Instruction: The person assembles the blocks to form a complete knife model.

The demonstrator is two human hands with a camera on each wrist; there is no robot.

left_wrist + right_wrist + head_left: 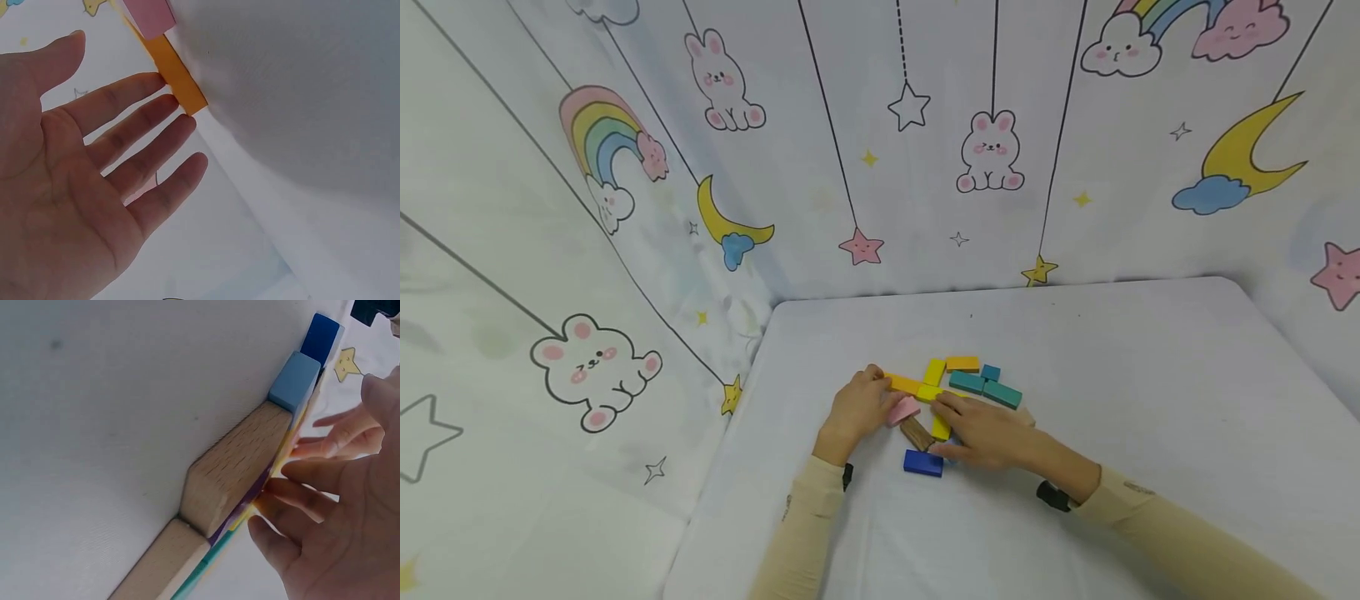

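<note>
In the head view my left hand [856,408] is at the left end of a flat orange block [902,383]. The left wrist view has its fingertips touching the side of that orange block [178,74], with the thumb held apart. My right hand [988,429] reaches over the right side of the group, fingertips on or beside the yellow blocks [929,392]. Seen from the right wrist, its fingers are extended against the edge of the blocks, near a large plain wooden block [237,462]. What lies under the right palm is partly hidden.
Around the hands lie a pink block [904,409], a brown block [916,433], a dark blue block [922,463], two teal blocks [1002,394], a small blue block [991,372] and another orange block [962,364]. A white cloth [1120,367] covers the table, bordered by printed curtains.
</note>
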